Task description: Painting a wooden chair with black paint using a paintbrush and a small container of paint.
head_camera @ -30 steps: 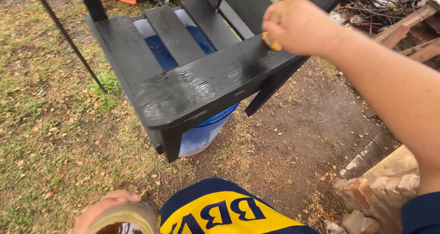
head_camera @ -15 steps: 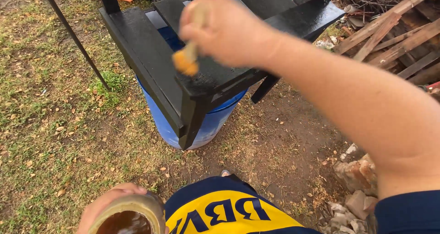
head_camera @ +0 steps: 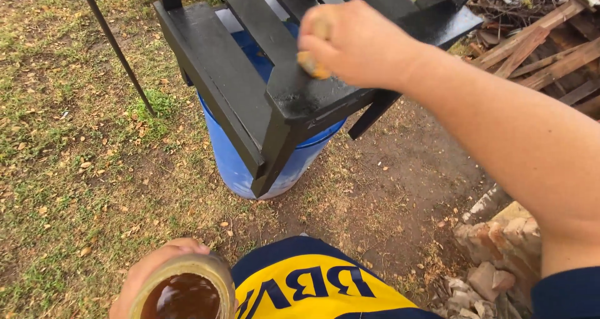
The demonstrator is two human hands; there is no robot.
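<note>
Here, the right hand (head_camera: 359,44), closed round a light brush (head_camera: 310,65), presses its soft tip onto the stiff, wet-slick black chair (head_camera: 250,75) propped on a blue barrel (head_camera: 234,162), while the left hand (head_camera: 153,275) cups an open jar (head_camera: 184,291) of brown liquid, best gripped round its wall.

Black slatted frame (head_camera: 250,94): wood, painted black; finish mostly satin to glossy, wet-looking sheen on front rail near brush, w/ a duller grey patch there. Brush (head_camera: 310,62), gripped in right hand (head_camera: 356,44): yellowish handle, material unclear (blurred). Blue barrel (head_camera: 250,162) under frame: smooth plastic, slight gloss. Container (head_camera: 184,288) in left hand (head_camera: 150,272): pale, matt rim; holds dark brown liquid w/ glossy surface. Thin rod (head_camera: 115,44) at left: dark, smooth, prob. metal. Timber pile (head_camera: 544,50) at right: raw wood, rough, unpainted. Rubble (head_camera: 500,256) lower right: rough masonry, matt. Ground (head_camera: 69,169): patchy grass, bare soil, dry leaves. Garment (head_camera: 312,288): blue/yellow cloth, smooth knit.
</note>
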